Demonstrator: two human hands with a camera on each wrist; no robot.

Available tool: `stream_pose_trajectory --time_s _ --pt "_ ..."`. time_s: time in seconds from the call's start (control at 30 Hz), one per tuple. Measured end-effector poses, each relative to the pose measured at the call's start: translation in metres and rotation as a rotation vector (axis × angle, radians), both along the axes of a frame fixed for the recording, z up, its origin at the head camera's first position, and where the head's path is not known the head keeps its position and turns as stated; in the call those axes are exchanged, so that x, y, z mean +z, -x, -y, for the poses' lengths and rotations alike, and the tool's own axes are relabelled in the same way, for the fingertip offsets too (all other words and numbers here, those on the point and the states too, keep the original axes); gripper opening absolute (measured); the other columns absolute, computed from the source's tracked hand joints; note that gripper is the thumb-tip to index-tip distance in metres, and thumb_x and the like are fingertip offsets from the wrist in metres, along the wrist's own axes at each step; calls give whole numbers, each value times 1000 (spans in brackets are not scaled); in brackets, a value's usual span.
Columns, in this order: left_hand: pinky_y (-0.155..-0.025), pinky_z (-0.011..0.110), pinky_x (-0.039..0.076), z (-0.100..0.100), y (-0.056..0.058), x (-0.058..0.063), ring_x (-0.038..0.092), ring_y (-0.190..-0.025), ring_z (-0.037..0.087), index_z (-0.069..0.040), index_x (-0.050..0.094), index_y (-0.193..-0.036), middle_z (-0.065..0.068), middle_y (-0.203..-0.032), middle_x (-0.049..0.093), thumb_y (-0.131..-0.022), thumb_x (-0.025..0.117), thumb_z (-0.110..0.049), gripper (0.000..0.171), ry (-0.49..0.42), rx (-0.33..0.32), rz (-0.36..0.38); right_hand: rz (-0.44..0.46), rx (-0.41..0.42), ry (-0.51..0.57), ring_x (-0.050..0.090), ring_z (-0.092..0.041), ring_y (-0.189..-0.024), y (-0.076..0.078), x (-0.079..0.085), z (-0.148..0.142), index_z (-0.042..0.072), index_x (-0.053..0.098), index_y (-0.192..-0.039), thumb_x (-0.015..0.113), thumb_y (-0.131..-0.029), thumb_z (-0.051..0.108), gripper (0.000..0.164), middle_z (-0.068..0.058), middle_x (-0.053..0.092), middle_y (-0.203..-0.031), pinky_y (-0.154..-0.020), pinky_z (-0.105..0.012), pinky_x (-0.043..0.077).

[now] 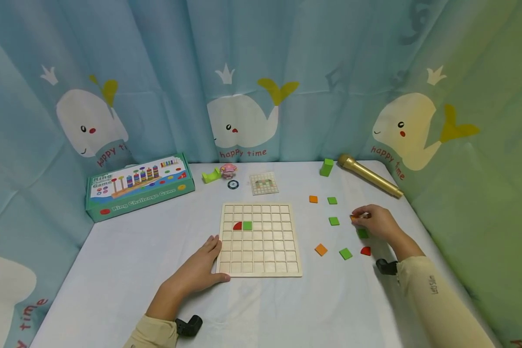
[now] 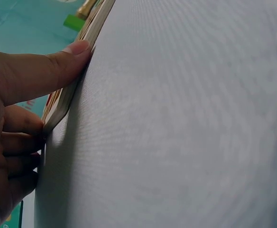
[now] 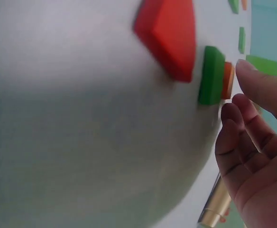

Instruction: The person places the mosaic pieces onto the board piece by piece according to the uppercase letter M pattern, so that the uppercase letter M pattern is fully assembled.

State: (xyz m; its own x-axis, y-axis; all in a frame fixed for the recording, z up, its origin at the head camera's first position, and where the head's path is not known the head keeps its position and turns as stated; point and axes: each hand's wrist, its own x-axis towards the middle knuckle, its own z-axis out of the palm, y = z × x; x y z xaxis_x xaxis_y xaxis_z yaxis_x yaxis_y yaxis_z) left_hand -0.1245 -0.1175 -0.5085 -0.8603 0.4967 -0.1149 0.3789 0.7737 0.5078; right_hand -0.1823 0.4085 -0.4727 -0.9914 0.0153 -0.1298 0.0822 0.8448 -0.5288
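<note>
My left hand [image 1: 202,268] rests at the lower left corner of a pale square grid board [image 1: 261,276], fingers along its left side. In the left wrist view, the thumb [image 2: 67,59] touches the board's edge [image 2: 93,35]. A red quarter-round tile [image 1: 238,226] and a green square tile [image 1: 247,225] sit side by side in the grid. On the right, my right hand [image 1: 376,222] pinches an orange tile [image 3: 227,80] between thumb and fingertips. Just nearer lie a green tile [image 1: 363,234] and a red quarter-round tile [image 1: 365,251].
Loose green tiles [image 1: 345,253] and orange tiles [image 1: 321,250] lie between board and right hand. Behind stand a patterned card [image 1: 264,183], a green block [image 1: 326,167], a gold microphone [image 1: 369,176], a pink figurine [image 1: 228,170] and a Ring Challenge Game box [image 1: 141,186]. Curtains surround the table.
</note>
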Motion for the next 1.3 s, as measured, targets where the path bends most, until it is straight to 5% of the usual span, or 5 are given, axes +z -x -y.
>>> stream_pose_trajectory --time_s 0.2,0.73,1.3 --pt "-118 46 27 1 0 0 16 -152 31 4 31 -155 16 -164 23 -83 81 -45 100 1 0 7 38 -3 -15 54 -33 -96 3 -3 -5 -3 68 -124 74 -93 20 39 -21 62 -113 -78 -42 48" --pt "-118 46 28 1 -1 1 17 -152 31 4 32 -155 16 -164 24 -83 81 -46 100 4 8 10 -5 -13 4 61 -35 -97 2 3 -3 -1 69 -110 72 -94 12 21 -21 67 -109 -77 -39 50" --pt "-117 47 29 1 0 0 17 -152 31 4 32 -155 16 -164 23 -83 80 -47 100 -3 12 17 12 -11 57 61 -29 -95 14 8 21 1 71 -113 71 -95 15 23 -16 69 -110 -74 -34 51"
